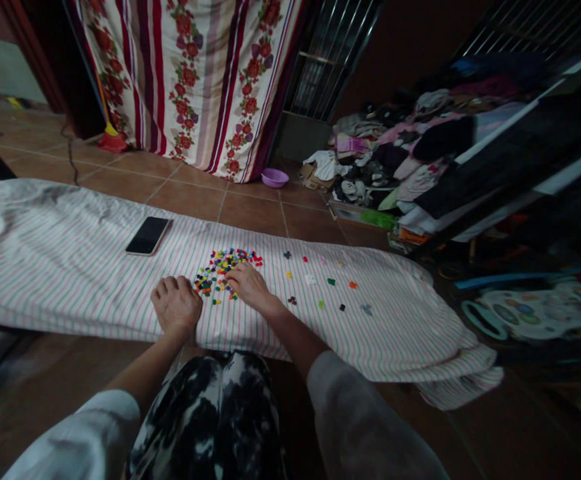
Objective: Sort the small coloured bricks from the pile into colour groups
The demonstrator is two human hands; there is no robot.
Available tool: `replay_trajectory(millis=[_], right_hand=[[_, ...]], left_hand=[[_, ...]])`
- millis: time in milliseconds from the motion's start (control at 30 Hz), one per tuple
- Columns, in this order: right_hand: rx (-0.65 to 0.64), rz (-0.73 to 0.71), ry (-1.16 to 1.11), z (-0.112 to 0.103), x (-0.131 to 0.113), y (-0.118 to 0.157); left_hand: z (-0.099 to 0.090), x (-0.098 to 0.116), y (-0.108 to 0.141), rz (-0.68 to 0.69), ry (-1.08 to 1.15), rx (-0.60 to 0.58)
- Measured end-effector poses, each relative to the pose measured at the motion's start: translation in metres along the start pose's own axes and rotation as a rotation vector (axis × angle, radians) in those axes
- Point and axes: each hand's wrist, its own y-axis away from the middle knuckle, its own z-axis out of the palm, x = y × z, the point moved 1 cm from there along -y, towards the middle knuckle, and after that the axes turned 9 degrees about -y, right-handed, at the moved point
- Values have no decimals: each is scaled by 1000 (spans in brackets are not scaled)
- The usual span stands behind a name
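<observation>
Nearest the camera are the person's black-and-white patterned trousers, flanked by two sleeves. Beyond the knees a striped cloth covers a long, low surface running across the view. The loose pile of small coloured pieces lies on it, in front of the person. The left hand rests palm down just beside the pile's left edge, its fingers extended and slightly parted. The right hand reaches into the pile with fingertips drawn narrow, covering some of the pieces; whether it grips one cannot be told. To its right, little single-colour clusters sit apart from one another in uneven rows, among them red, green, orange, white and grey.

A phone with a dark screen lies beyond the left hand, clear of the pile. Past the cloth, on the tiled floor, a purple basin stands near the hem of a floral striped curtain, and a red broom leans at the curtain's left. A heap of clothes fills the far right. Nearer on that side lies a pale board with rounded shapes; any lettering on it is too dim to read.
</observation>
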Motion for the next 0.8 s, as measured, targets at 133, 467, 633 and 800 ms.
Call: replay_trajectory(millis=[133, 467, 633, 800], right_hand=[[-84, 24, 69, -7, -10, -4], [-183, 15, 208, -14, -18, -16], [-93, -3, 129, -8, -13, -14], [51, 6, -38, -7, -7, -9]], left_hand=[[2, 0, 0, -4, -9, 15], [1, 1, 0, -6, -6, 14], [1, 0, 0, -4, -7, 9], [3, 1, 0, -9, -19, 25]])
